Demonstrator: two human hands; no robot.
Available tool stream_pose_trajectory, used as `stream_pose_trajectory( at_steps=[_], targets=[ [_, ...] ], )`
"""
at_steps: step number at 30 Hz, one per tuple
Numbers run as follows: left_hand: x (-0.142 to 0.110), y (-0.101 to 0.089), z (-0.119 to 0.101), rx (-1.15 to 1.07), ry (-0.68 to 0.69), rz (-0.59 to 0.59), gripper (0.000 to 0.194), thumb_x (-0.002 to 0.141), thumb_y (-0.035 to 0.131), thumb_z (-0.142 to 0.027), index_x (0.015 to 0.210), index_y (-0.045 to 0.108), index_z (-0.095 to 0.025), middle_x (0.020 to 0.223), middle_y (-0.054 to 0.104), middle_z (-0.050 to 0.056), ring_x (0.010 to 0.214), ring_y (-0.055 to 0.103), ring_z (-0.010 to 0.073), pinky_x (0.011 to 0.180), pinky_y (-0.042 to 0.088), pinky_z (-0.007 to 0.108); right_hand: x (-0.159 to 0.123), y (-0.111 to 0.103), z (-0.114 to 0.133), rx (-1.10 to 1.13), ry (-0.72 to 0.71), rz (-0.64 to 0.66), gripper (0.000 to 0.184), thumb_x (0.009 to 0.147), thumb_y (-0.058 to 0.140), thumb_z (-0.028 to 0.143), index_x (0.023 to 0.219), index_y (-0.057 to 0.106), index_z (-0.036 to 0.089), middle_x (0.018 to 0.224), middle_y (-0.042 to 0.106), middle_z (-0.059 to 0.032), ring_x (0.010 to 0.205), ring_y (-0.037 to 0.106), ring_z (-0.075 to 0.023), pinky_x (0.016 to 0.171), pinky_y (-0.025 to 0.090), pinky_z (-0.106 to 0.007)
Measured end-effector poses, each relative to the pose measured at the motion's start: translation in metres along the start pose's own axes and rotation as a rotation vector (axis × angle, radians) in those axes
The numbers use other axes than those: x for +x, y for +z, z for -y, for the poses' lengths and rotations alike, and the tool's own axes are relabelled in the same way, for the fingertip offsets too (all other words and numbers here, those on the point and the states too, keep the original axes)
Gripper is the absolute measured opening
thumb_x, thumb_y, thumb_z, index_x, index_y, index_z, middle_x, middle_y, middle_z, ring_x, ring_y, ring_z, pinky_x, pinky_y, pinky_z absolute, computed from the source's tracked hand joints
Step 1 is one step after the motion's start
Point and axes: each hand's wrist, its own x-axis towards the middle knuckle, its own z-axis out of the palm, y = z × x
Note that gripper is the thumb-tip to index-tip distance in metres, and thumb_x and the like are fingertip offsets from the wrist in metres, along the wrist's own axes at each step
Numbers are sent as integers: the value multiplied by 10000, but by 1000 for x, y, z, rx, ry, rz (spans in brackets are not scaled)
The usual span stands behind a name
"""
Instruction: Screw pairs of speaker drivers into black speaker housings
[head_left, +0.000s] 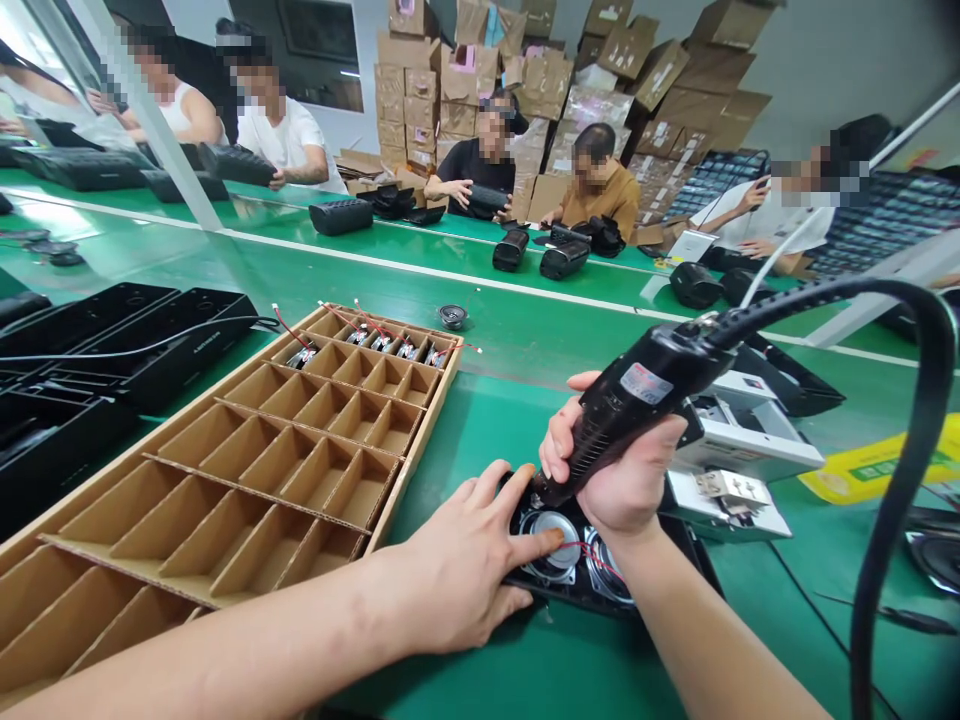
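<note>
My right hand (pixel 611 465) is wrapped round a black corded electric screwdriver (pixel 634 385), which tilts down with its tip at the housing's far left corner. Below it lies a black speaker housing (pixel 619 602) with two round speaker drivers (pixel 551 545) and thin red wires in it. My left hand (pixel 469 560) grips the housing's left end, its fingers spread across it. One finger rests over the left driver and another reaches the far edge near the screwdriver tip. My right wrist hides part of the housing.
Left stands a divided cardboard tray (pixel 300 475) with several drivers in its far cells. A loose driver (pixel 452 316) sits beyond it. Black cases (pixel 176 345) lie far left. On the right are a metal device (pixel 742 480), a yellow package (pixel 885 462) and the hanging cord. Several co-workers sit opposite.
</note>
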Motion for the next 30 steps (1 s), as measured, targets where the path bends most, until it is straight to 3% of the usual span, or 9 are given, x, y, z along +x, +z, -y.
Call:
stream_pose_trajectory(
  at_steps=[18,23,27,30],
  targets=[
    [1,-7,-1,-16,-29,79,690,968,686,-386,1615,448,-350,1661,311,227,1565,222,533,1212,310,721,-6,1,-12,52,70,71,764,838,539,912,1131,600,208,626,569,29,394,454,-111,399,374,-235],
    [0,-5,0,-25,-37,62,703,947,703,-377,1607,460,-364,1700,257,222,1561,239,534,1203,323,729,-5,4,-11,47,42,61,727,899,523,855,1193,627,198,662,596,6,419,486,-122,416,413,-251],
    [1,-6,-3,10,-43,66,758,881,756,-317,1584,481,-383,1702,286,208,1535,296,543,1177,343,755,0,0,19,59,-48,-12,667,934,468,842,1214,650,264,672,594,26,419,494,-117,408,420,-241],
    [-2,-6,-2,60,-65,60,720,868,753,-295,1548,521,-351,1674,367,203,1527,341,516,1176,358,747,6,-22,63,-21,-186,-123,628,906,516,845,1144,691,291,621,568,46,393,463,-120,382,411,-247]
  ],
)
